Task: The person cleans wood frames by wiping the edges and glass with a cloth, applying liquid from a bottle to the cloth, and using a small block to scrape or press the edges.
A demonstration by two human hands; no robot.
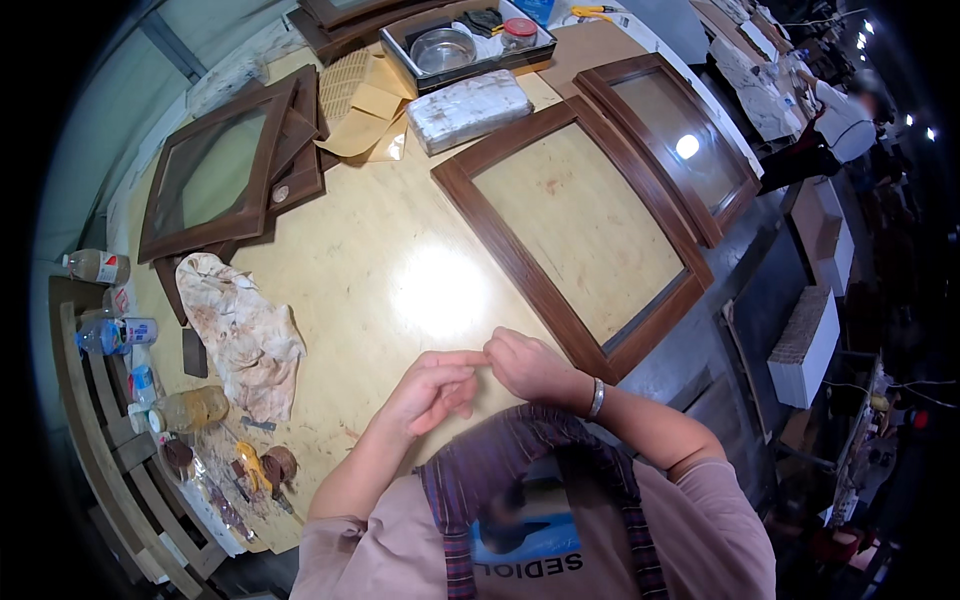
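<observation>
From the hands, on the table, a near frame lies at one o'clock, a far frame beyond; a block at twelve, behind it a tray containing a jar; stacked frames at ten; a cloth at nine, bottles beyond.

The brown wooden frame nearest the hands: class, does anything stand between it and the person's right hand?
Nothing visible does. Only tabletop shows between the right hand and the brown wooden frame; the left hand is on the right hand's other side, away from the frame.
</observation>
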